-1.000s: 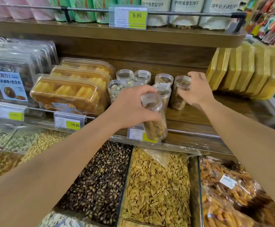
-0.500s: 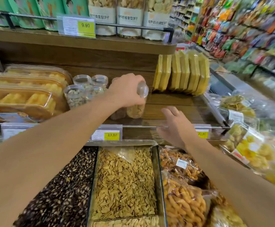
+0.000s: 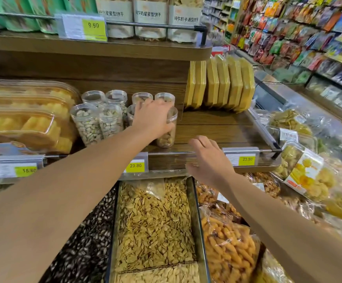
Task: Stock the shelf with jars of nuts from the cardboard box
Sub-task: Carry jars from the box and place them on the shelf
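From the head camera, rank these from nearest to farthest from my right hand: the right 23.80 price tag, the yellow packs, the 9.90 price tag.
1. Right 23.80 tag, just right of the right hand.
2. Yellow packs, standing at the shelf's back.
3. 9.90 tag, upper shelf, far left.

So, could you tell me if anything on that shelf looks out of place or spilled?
Nothing stands out. The jars stand upright in rows, the left hand is setting one jar upright on the shelf, and nothing has spilled.
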Motion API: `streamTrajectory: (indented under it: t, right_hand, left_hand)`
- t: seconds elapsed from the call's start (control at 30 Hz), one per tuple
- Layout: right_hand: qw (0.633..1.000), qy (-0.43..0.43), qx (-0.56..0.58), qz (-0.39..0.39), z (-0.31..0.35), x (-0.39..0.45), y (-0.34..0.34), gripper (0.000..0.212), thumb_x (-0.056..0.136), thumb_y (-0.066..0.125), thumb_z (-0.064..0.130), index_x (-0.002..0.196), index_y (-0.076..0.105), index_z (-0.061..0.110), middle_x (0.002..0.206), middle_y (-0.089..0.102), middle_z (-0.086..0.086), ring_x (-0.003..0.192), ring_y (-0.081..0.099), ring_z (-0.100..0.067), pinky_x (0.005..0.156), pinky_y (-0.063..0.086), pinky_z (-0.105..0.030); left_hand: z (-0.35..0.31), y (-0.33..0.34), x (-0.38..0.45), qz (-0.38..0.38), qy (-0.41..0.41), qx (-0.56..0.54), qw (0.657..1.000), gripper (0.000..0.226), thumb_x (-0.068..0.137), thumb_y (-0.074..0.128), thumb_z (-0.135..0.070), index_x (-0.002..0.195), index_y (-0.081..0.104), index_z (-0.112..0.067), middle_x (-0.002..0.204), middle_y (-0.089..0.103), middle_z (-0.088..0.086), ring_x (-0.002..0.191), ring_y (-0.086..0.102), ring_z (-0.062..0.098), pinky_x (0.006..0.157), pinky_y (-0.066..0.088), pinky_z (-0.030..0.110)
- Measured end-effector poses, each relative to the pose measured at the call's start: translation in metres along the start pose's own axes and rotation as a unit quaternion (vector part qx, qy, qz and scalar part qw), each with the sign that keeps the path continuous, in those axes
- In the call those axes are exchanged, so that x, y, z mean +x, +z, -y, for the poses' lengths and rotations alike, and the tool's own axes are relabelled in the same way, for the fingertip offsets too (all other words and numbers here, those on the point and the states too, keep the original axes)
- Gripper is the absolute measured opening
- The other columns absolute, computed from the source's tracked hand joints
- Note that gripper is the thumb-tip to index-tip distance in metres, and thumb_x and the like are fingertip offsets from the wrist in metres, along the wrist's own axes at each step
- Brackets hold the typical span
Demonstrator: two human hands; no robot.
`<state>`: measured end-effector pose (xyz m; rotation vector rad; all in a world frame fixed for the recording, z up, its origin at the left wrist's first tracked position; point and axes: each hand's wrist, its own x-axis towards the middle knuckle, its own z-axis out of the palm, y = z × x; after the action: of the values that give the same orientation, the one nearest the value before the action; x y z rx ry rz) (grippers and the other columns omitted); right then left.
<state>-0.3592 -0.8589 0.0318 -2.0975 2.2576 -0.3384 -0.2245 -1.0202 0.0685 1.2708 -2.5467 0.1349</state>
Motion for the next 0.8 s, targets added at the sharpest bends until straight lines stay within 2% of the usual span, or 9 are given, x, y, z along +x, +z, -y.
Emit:
streamTrajectory:
  t: [0.3, 0.47, 0.63, 0.7, 0.8]
  right_hand:
    - [1.000, 0.000, -0.003, -0.007, 0.014, -0.005, -0.012, 0.063, 0.088, 0.060, 0.033, 0.144, 0.036, 0.014, 0.142, 0.039, -0.003, 0.133, 0.035, -0.026, 0.108, 0.038, -0.038]
    - [1.000, 0.007, -0.009, -0.018, 0.025, -0.024, -0.028, 0.064, 0.087, 0.061, 0.033, 0.144, 0.037, 0.014, 0.143, 0.039, -0.004, 0.134, 0.035, -0.027, 0.109, 0.036, -0.039]
    - [0.999, 0.023, -0.027, -0.030, 0.043, -0.052, -0.040, 0.067, 0.089, 0.063, 0.035, 0.146, 0.034, 0.015, 0.145, 0.037, -0.004, 0.136, 0.033, -0.028, 0.109, 0.038, -0.041]
    - [0.999, 0.033, -0.028, -0.027, 0.054, -0.067, -0.042, 0.070, 0.088, 0.064, 0.037, 0.147, 0.033, 0.015, 0.147, 0.035, -0.004, 0.138, 0.031, -0.029, 0.111, 0.035, -0.040]
    - [0.998, 0.052, -0.016, -0.029, 0.070, -0.096, -0.038, 0.067, 0.088, 0.061, 0.035, 0.146, 0.033, 0.017, 0.146, 0.036, -0.002, 0.138, 0.031, -0.028, 0.112, 0.033, -0.040]
  left_hand:
    - [0.004, -0.012, -0.009, 0.023, 0.006, -0.026, 0.999, 0.060, 0.080, 0.060, -0.043, 0.137, 0.050, -0.029, 0.136, 0.056, 0.000, 0.122, 0.052, 0.025, 0.108, 0.030, 0.054]
    - [-0.001, -0.035, -0.043, -0.007, 0.044, -0.046, 0.998, 0.054, 0.081, 0.061, -0.037, 0.132, 0.053, -0.021, 0.130, 0.059, 0.003, 0.119, 0.054, 0.026, 0.102, 0.039, 0.050]
    - [-0.004, -0.058, -0.102, -0.023, 0.067, -0.087, 0.994, 0.043, 0.082, 0.060, -0.037, 0.122, 0.060, -0.019, 0.121, 0.063, 0.003, 0.109, 0.058, 0.024, 0.092, 0.047, 0.040]
    - [-0.003, -0.059, -0.129, -0.013, 0.078, -0.101, 0.992, 0.052, 0.083, 0.061, -0.036, 0.132, 0.055, -0.022, 0.132, 0.059, 0.002, 0.119, 0.055, 0.022, 0.099, 0.046, 0.041]
    - [-0.001, -0.051, -0.172, 0.019, 0.085, -0.117, 0.989, 0.061, 0.086, 0.059, -0.038, 0.143, 0.045, -0.021, 0.145, 0.049, 0.002, 0.132, 0.045, 0.021, 0.110, 0.036, 0.044]
